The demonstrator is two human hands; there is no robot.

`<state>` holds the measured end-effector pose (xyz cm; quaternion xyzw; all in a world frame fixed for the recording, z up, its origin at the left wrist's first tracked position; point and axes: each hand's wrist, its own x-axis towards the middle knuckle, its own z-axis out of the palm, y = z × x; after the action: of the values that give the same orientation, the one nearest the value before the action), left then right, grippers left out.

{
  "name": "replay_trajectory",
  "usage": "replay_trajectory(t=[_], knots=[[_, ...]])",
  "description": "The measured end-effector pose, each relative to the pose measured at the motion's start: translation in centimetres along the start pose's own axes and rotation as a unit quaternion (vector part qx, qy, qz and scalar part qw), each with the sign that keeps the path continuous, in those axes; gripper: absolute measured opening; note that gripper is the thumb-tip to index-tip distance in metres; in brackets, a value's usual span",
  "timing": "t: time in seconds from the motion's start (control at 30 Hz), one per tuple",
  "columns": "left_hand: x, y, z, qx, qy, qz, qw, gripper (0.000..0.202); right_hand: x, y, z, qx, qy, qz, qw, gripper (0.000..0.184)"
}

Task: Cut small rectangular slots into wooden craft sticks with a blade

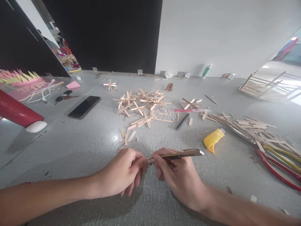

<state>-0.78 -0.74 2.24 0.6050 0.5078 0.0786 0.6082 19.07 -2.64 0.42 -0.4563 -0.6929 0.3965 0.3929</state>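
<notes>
Gripping a pen (189,153): right hand (175,172). Left hand (123,171) pinches a stick (150,160) toward the desk's (77,144) near edge — likely light, brittle, best held by its ends.

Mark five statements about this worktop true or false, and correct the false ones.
1. The right hand holds a pen. True.
2. The left hand lies flat with its fingers spread. False: its fingers are curled, pinching a small wooden piece.
3. Crossed wooden sticks lie beyond both hands. True.
4. The phone is to the right of the yellow cutter. False: it lies well to the left of it.
5. The green-and-white tube lies among the crossed sticks. False: it is at the back, by the white panel.
6. A pink paper lies farther back than the phone. True.
</notes>
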Motion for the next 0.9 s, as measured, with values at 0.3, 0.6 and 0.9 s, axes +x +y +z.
replay_trajectory(t=[0.3, 0.6, 0.9], knots=[[0.1, 1.0, -1.3, -0.036, -0.058, -0.049, 0.997, 0.035, -0.3, 0.2, -0.6, -0.054, 0.054, -0.034, 0.997, 0.034], [-0.2, 1.0, -1.2, -0.009, -0.054, 0.001, 0.999, 0.036, 0.0, 0.1, -0.7, -0.013, 0.030, -0.015, 0.999, 0.020], [-0.3, 1.4, -1.1, 0.007, -0.055, -0.008, 0.998, 0.031, 0.4, 0.2, -0.7, 0.019, -0.029, 0.052, 0.998, 0.029]])
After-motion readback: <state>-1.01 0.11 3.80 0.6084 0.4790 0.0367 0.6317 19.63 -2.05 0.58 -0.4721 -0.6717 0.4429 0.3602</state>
